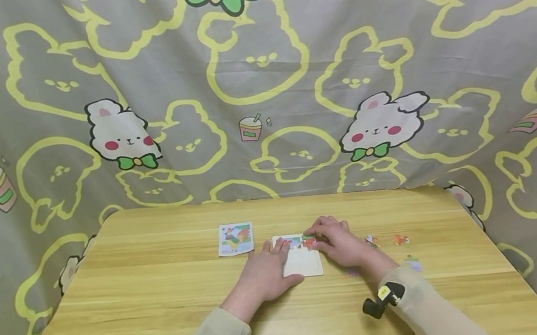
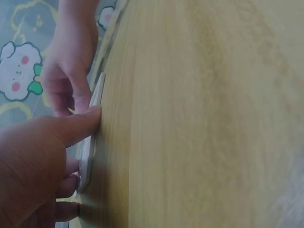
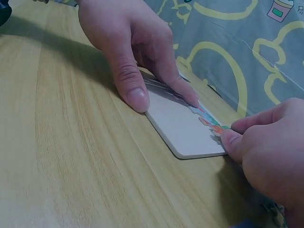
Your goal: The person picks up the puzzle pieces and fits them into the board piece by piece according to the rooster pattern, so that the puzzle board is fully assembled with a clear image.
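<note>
A small white puzzle tray [image 1: 302,264] lies on the table, with colourful jigsaw pieces [image 1: 292,242] along its far edge. My left hand [image 1: 264,273] rests at the tray's left side, thumb against the near edge. In the right wrist view its index finger [image 3: 183,90] reaches down onto the row of pieces. My right hand [image 1: 337,243] is at the tray's far right corner. Between its thumb and index finger it pinches a red-orange jigsaw piece [image 3: 216,128], which lies at the end of the row and is partly hidden by the fingertips.
Left of the tray lies a square picture card [image 1: 235,239] with a colourful bird. Several loose jigsaw pieces [image 1: 401,239] are scattered on the wooden table [image 1: 163,303] to the right, some near my right forearm. A patterned curtain [image 1: 270,114] hangs behind the table.
</note>
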